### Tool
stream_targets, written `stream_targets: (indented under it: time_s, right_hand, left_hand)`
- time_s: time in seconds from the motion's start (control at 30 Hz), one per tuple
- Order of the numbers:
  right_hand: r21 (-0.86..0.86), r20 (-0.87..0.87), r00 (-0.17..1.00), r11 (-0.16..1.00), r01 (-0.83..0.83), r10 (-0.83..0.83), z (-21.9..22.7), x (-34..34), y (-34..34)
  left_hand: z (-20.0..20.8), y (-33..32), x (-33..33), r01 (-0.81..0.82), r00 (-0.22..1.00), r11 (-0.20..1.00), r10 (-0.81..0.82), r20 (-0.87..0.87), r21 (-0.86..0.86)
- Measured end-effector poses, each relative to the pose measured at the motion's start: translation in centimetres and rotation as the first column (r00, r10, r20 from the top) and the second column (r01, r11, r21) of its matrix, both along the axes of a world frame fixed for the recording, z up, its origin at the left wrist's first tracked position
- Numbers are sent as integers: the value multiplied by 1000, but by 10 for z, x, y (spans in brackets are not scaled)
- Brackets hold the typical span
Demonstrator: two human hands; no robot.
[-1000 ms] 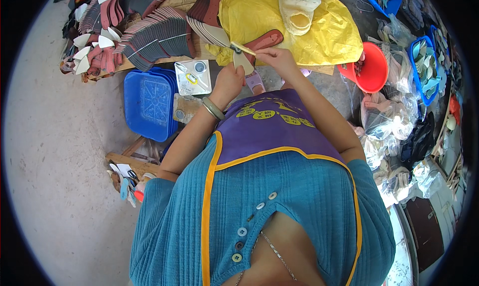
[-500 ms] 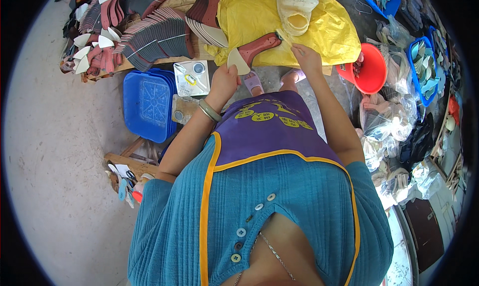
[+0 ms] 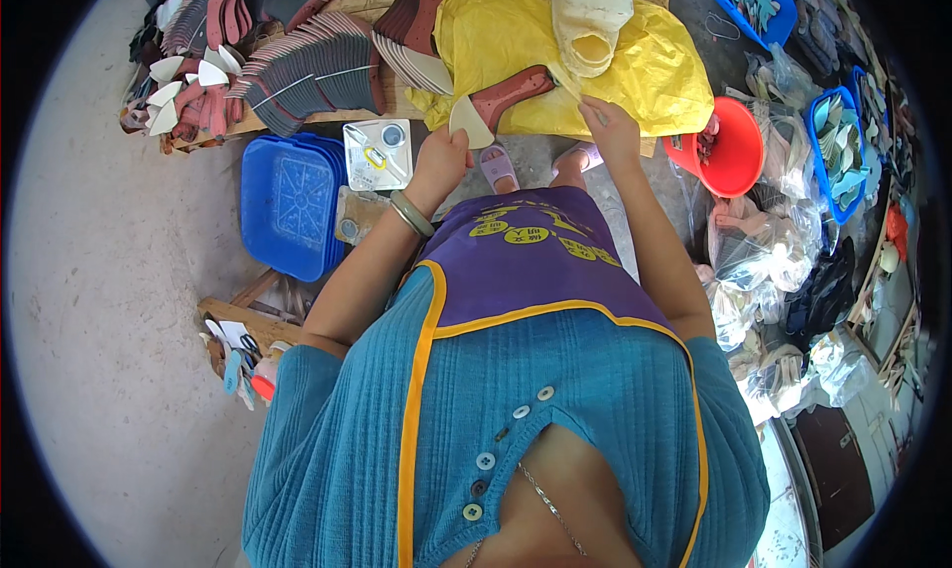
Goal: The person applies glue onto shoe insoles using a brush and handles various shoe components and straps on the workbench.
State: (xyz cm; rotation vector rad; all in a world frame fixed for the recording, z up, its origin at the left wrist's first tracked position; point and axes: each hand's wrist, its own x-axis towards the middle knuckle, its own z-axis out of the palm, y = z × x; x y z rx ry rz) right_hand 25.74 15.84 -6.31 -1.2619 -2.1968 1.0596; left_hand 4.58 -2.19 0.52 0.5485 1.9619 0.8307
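Observation:
A reddish-brown shoe insole point(image 3: 508, 94) with a cream-coloured end lies out over the near edge of the yellow plastic sheet point(image 3: 486, 18). My left hand point(image 3: 440, 165) is closed on its cream end, thumb and fingers pinching the edge. Between the fingertips of my right hand point(image 3: 610, 130) is a thin pale brush point(image 3: 565, 79), its tip at the far reddish end of the insole. Just beyond the brush stands a cut-open whitish plastic jug point(image 3: 593, 13), its mouth toward me.
Fanned stacks of insoles point(image 3: 317, 72) cover the left of the wooden table point(image 3: 402, 97). Nested blue baskets point(image 3: 290, 206) and a square tin point(image 3: 378, 155) stand below its edge. At right are a red bucket point(image 3: 739, 152), plastic bags point(image 3: 744, 246) and a blue basket of pieces point(image 3: 838, 152).
The brush has shifted slightly at the insole's far end, its tip angled differently. Both hands keep their hold, and the whole view has moved a little.

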Motion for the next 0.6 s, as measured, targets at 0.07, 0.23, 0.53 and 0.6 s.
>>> stream_targets:
  time_s: [0.07, 0.23, 0.53, 0.6]
  right_hand:
    - [51, 153, 988, 998, -37, 29, -10, 2, 0]
    - [-135, -20, 992, 983, -126, 124, 0, 6, -50]
    - [-190, -69, 992, 975, -116, 105, 23, -2, -52]
    - [-191, -96, 969, 951, -242, 227, 30, -2, -64]
  left_hand:
    - [1, 1, 1, -11, 1000, 1000, 11, 12, -6]
    - [-10, -4, 3, -63, 998, 998, 62, 26, 29]
    - [7, 0, 5, -65, 996, 998, 64, 68, 18]
    - [5, -1, 5, -120, 985, 992, 115, 128, 33]
